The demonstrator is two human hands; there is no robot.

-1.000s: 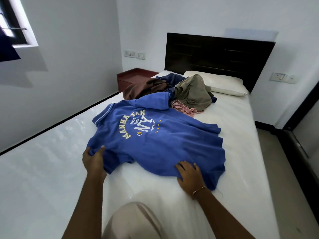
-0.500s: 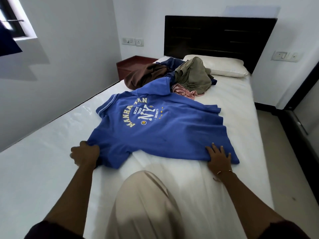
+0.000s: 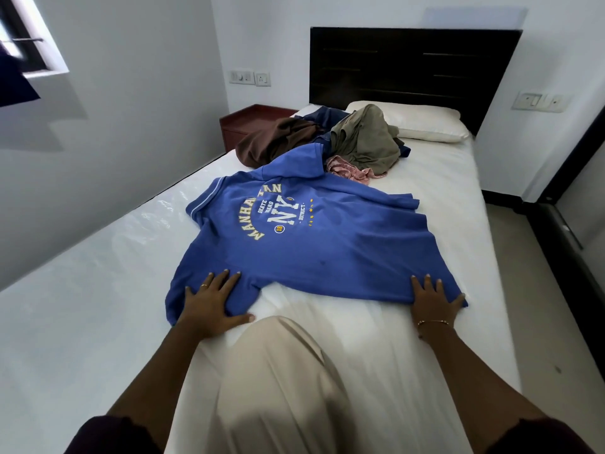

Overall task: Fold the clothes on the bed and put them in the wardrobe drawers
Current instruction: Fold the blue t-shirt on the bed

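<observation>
A blue polo shirt [image 3: 311, 247] with "MANHATTAN NY" lettering lies spread face up across the white bed [image 3: 442, 191]. My left hand [image 3: 211, 304] presses flat on its near left sleeve, fingers spread. At the shirt's near right hem corner my right hand [image 3: 432, 301] lies flat, fingers straight. Behind the shirt sits a pile of unfolded clothes: a brown garment [image 3: 275, 139], an olive one [image 3: 363, 139], a dark blue one [image 3: 327, 114] and a pink one [image 3: 350, 170].
A white pillow [image 3: 422, 122] leans by the dark headboard [image 3: 412, 63]. A red-brown bedside table [image 3: 248, 121] stands left of the bed by the wall. My knee in beige trousers [image 3: 278, 371] rests on the mattress. Bare floor [image 3: 540, 290] runs along the right.
My left hand has let go of the sleeve it gripped and now lies flat on it. My right hand slid rightward to the hem corner, flattening the shirt.
</observation>
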